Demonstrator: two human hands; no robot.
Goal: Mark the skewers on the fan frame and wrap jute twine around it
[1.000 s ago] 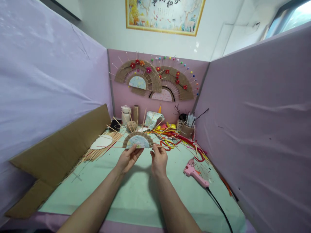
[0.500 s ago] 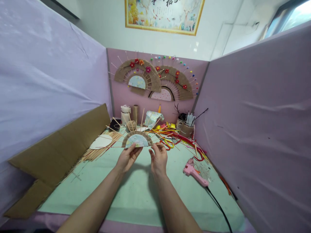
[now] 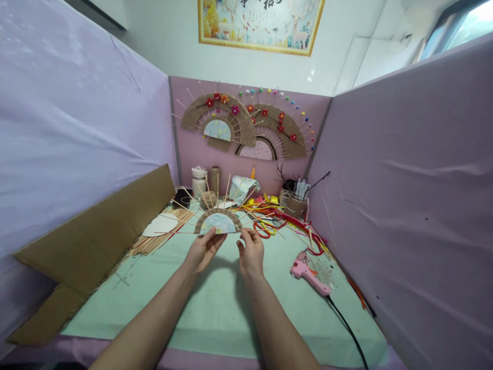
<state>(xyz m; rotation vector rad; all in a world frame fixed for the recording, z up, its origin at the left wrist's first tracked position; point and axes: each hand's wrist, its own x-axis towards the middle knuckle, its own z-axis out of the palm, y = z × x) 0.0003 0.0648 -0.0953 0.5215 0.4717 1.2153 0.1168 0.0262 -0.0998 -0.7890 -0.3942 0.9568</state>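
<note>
Lilac fabric panels are seen round a mint-green table [image 3: 215,313]. A half-round fan [image 3: 217,223], paper-faced, rimmed in wound twine and spiked with thin wooden sticks, is held upright above the table. Its lower edge is pinched by the left hand [image 3: 202,252], fingers closed on it. The right hand [image 3: 251,255] is closed on a stick at the fan's right corner. A pink plastic glue gun [image 3: 309,274] is noted lying to the right.
</note>
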